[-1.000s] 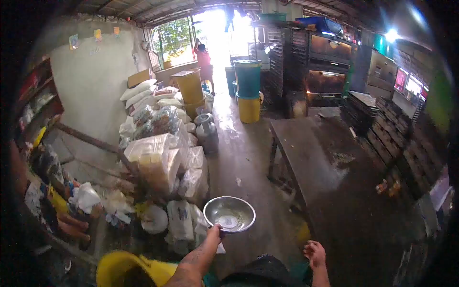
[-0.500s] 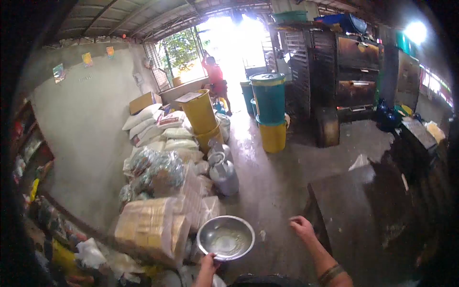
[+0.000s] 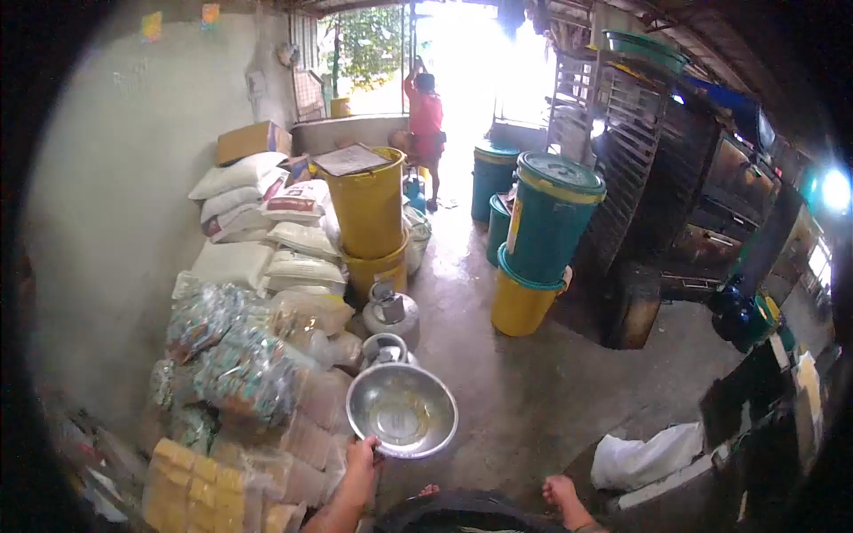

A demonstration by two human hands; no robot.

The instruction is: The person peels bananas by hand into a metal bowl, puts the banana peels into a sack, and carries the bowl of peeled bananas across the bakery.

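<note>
My left hand (image 3: 360, 462) grips the near rim of a wide metal mixing bowl (image 3: 435, 417), thumb over the edge. The bowl is tilted, showing its inside, where a little wet-looking residue lies at the bottom. Beyond its far rim stands a grey gas cylinder (image 3: 388, 349). My right hand (image 3: 560, 490) hangs low at my side with curled fingers, and nothing shows in them. A white sack (image 3: 647, 457) lies on the floor to its right.
Stacked white sacks (image 3: 233, 266) and plastic-wrapped bundles (image 3: 235, 377) line the left wall. Yellow drums (image 3: 362, 209) and lidded green drums (image 3: 553, 222) flank the walkway. A person in red (image 3: 425, 120) stands by the bright doorway. Tall racks (image 3: 626, 151) and ovens (image 3: 724, 209) stand right.
I have moved forward; drums and sacks look nearer, and the dark tabletop at right has left view. The bowl, still in my left hand, is tilted more. My right hand is lower.
</note>
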